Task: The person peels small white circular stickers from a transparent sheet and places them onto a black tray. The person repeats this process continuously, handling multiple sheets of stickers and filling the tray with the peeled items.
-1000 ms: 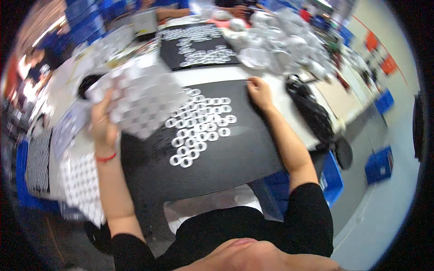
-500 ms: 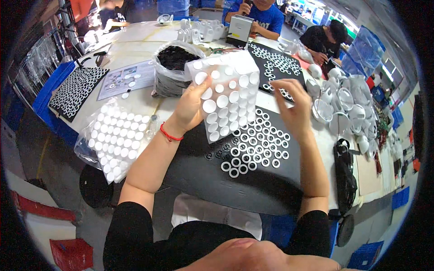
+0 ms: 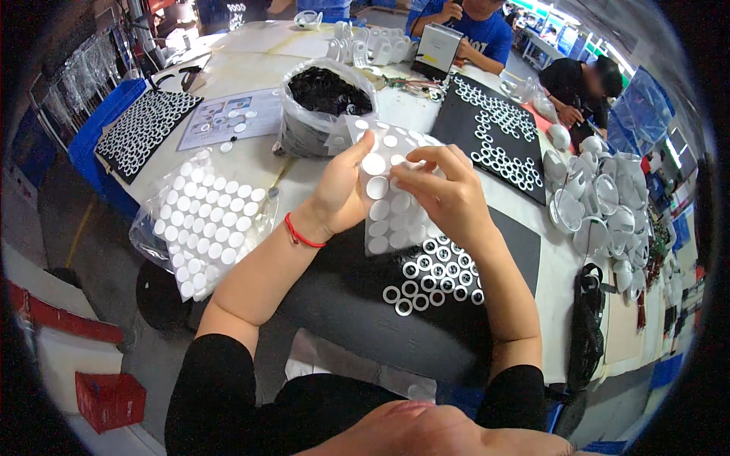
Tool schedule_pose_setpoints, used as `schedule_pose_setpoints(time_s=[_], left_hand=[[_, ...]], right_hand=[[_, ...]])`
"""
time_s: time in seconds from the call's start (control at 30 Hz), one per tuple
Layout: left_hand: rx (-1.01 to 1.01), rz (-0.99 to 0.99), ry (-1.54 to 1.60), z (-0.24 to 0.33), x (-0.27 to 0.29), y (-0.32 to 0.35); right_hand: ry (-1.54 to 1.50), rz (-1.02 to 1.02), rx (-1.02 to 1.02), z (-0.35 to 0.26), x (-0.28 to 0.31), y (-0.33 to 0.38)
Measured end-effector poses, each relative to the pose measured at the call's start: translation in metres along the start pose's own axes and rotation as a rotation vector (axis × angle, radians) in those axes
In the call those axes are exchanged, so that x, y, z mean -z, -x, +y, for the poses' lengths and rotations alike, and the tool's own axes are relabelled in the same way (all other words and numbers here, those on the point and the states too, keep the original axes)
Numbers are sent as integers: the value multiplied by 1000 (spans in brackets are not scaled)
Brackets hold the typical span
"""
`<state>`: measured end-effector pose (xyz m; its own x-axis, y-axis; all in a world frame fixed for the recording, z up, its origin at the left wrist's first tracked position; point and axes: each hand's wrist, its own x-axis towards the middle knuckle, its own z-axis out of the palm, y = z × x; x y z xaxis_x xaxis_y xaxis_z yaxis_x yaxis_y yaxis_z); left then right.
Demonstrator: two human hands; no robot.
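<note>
The landmark here is the black rectangular mat lying on the desk right in front of the person. On the mat's right part sits a cluster of small white flat rings, set in short rows; most of the mat is bare, so judging by that, the work looks well short of finished.

Above the mat's far edge both hands hold up a clear plastic sheet of round white stickers. The left hand pinches the sheet's left side, thumb on top, its fingers closed on it. The right hand bends its fingers onto the sheet's upper part, seemingly picking at one disc; whether a disc is already lifted I cannot tell.

Left of the mat lies another clear sheet of white discs, still nearly full. Beyond the mat stands a clear plastic bag of small black parts, and left of that a pale printed paper sheet. Far right of the mat lies a second black mat with rings.
</note>
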<state>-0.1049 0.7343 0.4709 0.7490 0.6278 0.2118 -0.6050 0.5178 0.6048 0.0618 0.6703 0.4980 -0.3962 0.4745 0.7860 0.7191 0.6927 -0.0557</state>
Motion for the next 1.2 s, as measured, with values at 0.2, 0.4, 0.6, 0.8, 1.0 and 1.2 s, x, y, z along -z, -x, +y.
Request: schedule_pose_setpoints(time_s=[0.2, 0.4, 0.6, 0.8, 1.0, 1.2], left_hand=[[13, 7, 29, 2, -11, 4], [36, 25, 65, 7, 0, 0], [11, 30, 74, 12, 8, -5], [3, 32, -8, 17, 2, -4], [-130, -74, -501, -5, -15, 7], [-225, -43, -882, -9, -15, 9]], right_hand=[[38, 67, 96, 1, -2, 5], [14, 87, 133, 6, -9, 9], [-105, -4, 103, 6, -3, 7], [-209, -29, -77, 2, 8, 8], [-223, 25, -215, 3, 3, 12], [-243, -54, -263, 3, 11, 10]])
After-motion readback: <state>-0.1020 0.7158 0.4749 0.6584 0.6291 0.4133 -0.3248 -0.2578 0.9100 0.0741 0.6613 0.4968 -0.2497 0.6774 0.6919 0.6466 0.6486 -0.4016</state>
